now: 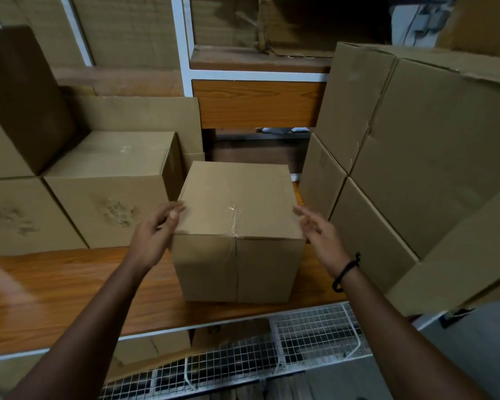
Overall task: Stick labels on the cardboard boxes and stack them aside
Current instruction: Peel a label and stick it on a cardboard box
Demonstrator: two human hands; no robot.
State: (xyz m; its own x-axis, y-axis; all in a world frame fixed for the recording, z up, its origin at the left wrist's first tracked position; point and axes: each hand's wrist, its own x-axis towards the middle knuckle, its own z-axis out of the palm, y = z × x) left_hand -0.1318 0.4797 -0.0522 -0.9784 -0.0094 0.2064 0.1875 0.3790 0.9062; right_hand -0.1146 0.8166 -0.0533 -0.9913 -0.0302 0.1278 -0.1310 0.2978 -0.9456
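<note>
Flanking the sealed cardboard box [237, 203] at centre frame on the wood-grain tabletop [70, 284], the left hand [156, 229] and right hand [318, 229] are hovering at its upper side edges, fingers loosely spread and holding nothing. Its smooth matte card and glossy clear tape [233, 219] are probably offering little grip. An uneven squeeze is therefore risking a slip, or a knock into the left stack [107, 192] or the right stack [387, 183] crowding it.
</note>
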